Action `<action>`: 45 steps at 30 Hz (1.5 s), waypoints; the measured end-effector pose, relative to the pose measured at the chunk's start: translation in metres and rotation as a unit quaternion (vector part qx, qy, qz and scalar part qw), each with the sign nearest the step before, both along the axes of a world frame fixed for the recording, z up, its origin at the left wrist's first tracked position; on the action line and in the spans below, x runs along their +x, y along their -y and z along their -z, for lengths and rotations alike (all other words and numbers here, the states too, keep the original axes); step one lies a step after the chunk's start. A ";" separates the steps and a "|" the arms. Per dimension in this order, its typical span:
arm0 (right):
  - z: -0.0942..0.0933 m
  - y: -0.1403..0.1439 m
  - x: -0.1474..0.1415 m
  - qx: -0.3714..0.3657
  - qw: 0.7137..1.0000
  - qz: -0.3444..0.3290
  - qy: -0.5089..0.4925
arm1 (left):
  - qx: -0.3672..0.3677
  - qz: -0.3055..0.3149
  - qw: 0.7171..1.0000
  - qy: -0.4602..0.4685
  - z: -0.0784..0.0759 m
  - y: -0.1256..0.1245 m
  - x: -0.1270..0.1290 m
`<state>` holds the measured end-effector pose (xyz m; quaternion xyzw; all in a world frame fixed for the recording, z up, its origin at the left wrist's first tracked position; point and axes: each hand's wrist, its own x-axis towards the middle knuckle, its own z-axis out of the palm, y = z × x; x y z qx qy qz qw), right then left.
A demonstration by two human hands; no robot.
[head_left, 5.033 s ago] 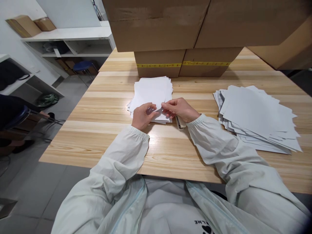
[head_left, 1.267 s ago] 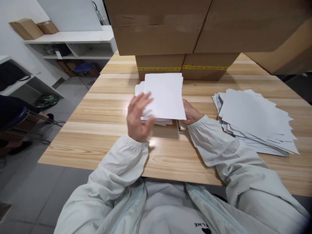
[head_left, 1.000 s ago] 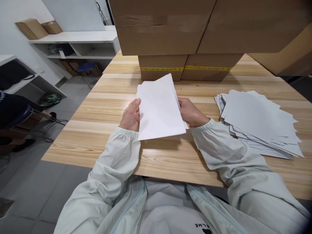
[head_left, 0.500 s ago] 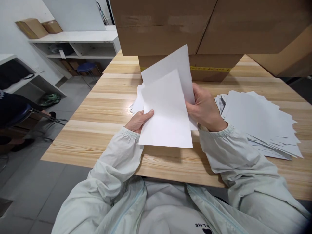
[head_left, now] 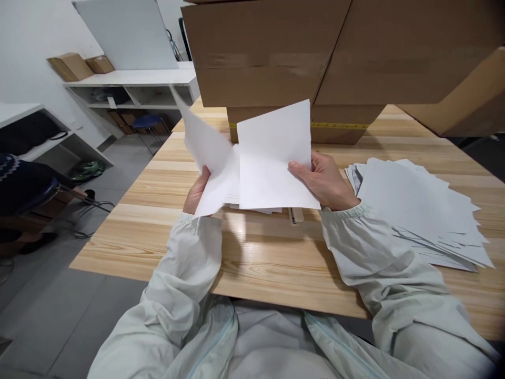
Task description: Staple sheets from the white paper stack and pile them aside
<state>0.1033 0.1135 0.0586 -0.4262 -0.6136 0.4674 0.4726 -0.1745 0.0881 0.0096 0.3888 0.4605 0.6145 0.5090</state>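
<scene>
My left hand (head_left: 197,190) is closed on a sheet of white paper (head_left: 209,152), which bends and blurs at its upper corner. My right hand (head_left: 329,180) pinches a second white sheet (head_left: 274,158), thumb on its face and fingers behind. Both sheets are held up over the wooden table (head_left: 272,263), side by side. Behind and under them lie more papers (head_left: 233,192), mostly hidden. Just below the right sheet's edge, the end of a small pale object with a metal part (head_left: 295,216) shows; it looks like a stapler.
To the right lies a fanned pile of white sheets (head_left: 410,205). Large cardboard boxes (head_left: 268,58) stand at the back of the table. On the left are white shelves (head_left: 126,79), a blue stool (head_left: 148,122) and part of a seated person (head_left: 23,181).
The two sheets, overlapping before, have been drawn apart. My left hand moved left with its sheet, and my right hand's sheet now faces me fully. The small pale object has come into view.
</scene>
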 end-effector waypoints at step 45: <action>0.020 0.114 0.049 0.219 0.975 -0.018 0.031 | 0.217 0.149 0.951 -0.160 -0.023 0.099 0.104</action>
